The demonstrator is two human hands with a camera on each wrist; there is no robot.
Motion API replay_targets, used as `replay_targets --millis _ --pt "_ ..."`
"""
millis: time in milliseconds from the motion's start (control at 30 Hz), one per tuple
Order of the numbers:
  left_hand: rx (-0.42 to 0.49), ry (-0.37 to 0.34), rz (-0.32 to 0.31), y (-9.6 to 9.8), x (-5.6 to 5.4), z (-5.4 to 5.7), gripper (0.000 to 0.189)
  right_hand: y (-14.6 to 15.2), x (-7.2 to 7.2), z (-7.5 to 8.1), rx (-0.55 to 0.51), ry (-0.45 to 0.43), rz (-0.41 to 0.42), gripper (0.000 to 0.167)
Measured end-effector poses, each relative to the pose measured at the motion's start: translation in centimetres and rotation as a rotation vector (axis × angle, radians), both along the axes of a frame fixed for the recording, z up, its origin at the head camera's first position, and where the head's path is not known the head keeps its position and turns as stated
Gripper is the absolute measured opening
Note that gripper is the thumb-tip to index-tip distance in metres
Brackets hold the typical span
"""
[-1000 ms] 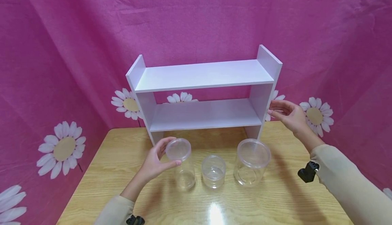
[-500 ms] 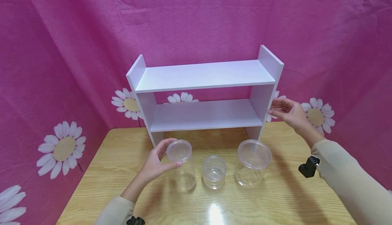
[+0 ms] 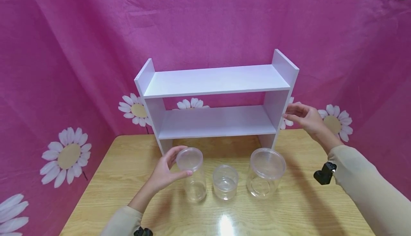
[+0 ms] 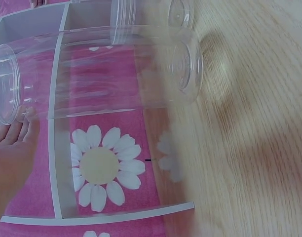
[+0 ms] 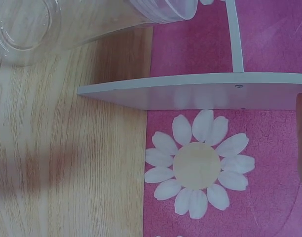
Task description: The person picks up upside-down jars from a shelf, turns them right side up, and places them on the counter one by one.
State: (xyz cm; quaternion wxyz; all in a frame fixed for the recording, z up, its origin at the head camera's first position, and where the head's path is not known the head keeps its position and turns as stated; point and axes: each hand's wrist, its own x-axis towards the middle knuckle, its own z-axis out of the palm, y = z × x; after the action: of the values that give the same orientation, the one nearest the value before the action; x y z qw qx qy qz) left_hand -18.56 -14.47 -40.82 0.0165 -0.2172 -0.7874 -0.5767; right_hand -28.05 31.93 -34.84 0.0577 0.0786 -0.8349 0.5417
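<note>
A tall clear plastic jar [image 3: 194, 184] stands upright on the table. Around its lidded top my left hand [image 3: 164, 172] is curved, thumb in front and fingers behind; in the left wrist view the fingertips [image 4: 28, 112] meet the lid's edge. To the right stand a short clear jar [image 3: 225, 188] and a wide clear jar [image 3: 264, 182], both with nothing visible inside. At the outer right side of the white two-tier shelf [image 3: 218, 122], my right hand [image 3: 307, 120] has loosely bent fingers, their tips right at the panel. Only part of that hand shows in the right wrist view.
The shelf stands behind the jars on the wooden table [image 3: 128, 164], and its two boards are bare. A pink curtain [image 3: 212, 22] with white daisies and lettering hangs close behind and at both sides.
The head view has shifted slightly. Both hands, the jars and the shelf keep their places relative to each other.
</note>
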Motion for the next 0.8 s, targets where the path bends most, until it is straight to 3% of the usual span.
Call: replay_targets --millis 800 --pt "-0.015 0.036 0.030 0.4 0.2 -1.7 0.071 -0.5 0.3 -0.4 -0.060 0.002 -0.031 0.019"
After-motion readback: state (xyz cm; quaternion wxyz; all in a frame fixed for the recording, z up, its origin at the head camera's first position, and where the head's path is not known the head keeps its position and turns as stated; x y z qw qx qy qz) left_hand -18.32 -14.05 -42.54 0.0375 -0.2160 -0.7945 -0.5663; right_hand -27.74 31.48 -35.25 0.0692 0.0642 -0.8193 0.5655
